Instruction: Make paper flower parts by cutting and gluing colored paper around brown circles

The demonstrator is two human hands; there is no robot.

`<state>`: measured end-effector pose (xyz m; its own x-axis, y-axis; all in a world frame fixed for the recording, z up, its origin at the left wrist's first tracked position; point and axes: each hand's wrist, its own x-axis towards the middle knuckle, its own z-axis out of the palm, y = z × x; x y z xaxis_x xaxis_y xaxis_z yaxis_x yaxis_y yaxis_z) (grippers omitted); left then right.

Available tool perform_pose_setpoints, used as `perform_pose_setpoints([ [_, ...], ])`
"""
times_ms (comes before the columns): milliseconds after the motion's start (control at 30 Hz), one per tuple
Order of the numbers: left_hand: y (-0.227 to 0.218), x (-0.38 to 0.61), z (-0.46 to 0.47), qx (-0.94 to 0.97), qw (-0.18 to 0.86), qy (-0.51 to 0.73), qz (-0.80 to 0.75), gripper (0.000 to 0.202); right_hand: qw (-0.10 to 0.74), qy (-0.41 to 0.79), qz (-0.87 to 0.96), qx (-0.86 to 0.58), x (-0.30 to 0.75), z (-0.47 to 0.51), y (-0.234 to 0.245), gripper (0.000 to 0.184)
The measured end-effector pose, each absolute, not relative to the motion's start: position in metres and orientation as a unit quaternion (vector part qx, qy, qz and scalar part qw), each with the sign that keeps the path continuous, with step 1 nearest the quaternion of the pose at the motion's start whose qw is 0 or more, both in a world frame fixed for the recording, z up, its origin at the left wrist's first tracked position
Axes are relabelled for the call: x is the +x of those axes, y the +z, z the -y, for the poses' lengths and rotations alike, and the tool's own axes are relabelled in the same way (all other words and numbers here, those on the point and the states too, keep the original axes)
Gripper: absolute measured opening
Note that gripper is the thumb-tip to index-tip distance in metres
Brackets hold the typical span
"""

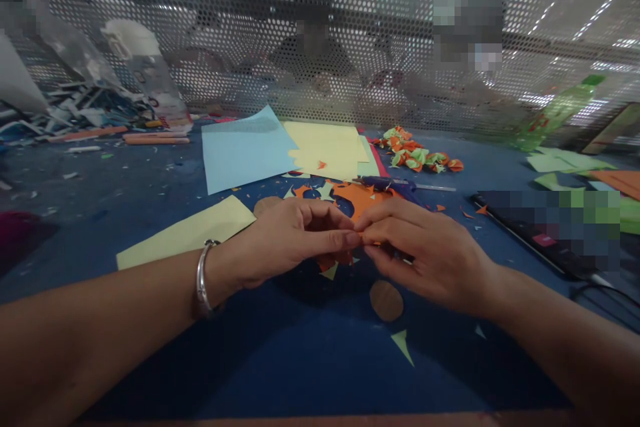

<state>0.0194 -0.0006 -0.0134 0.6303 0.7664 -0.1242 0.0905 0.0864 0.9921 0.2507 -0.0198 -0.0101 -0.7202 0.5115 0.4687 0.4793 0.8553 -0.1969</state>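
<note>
My left hand [290,237] and my right hand [420,247] meet fingertip to fingertip above the blue table [300,360]. Both are closed in a pinch on a small piece of orange paper [367,241], mostly hidden by the fingers. Behind and under them lie orange paper scraps with round cut-outs [367,197]. A brown cardboard disc [387,300] rests just below my right hand, and a second disc [266,205] is partly covered behind my left. Dark blue-handled scissors [395,183] lie beyond my right fingers.
Blue [245,150] and yellow sheets [325,147] lie at the back, near crumpled orange and green paper pieces [425,159]. A folded pale yellow sheet [190,230] is by my left wrist. A phone with a cable [530,237] lies right. Bottles [150,73] stand before a perforated metal screen [240,27].
</note>
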Motion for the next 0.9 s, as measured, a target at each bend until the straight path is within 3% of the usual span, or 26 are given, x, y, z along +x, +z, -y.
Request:
perform_pose_setpoints([
  [367, -0.012, 0.022, 0.000, 0.583, 0.666, 0.261, -0.386, 0.022, 0.261, 0.005, 0.934, -0.243, 0.251, 0.018, -0.011, 0.010],
  [567, -0.010, 0.024, 0.002, 0.610, 0.582, 0.303, -0.444, 0.021, 0.262, -0.004, 0.932, -0.250, 0.252, 0.021, -0.012, 0.008],
  [767, -0.001, 0.021, 0.007, 0.543, 0.673, 0.190, -0.464, 0.019, 0.268, -0.032, 0.929, -0.254, 0.252, 0.021, -0.008, 0.009],
  [900, -0.004, 0.017, 0.004, 0.514, 0.710, 0.202, -0.436, 0.014, 0.272, -0.040, 0.926, -0.261, 0.251, 0.021, -0.007, 0.010],
])
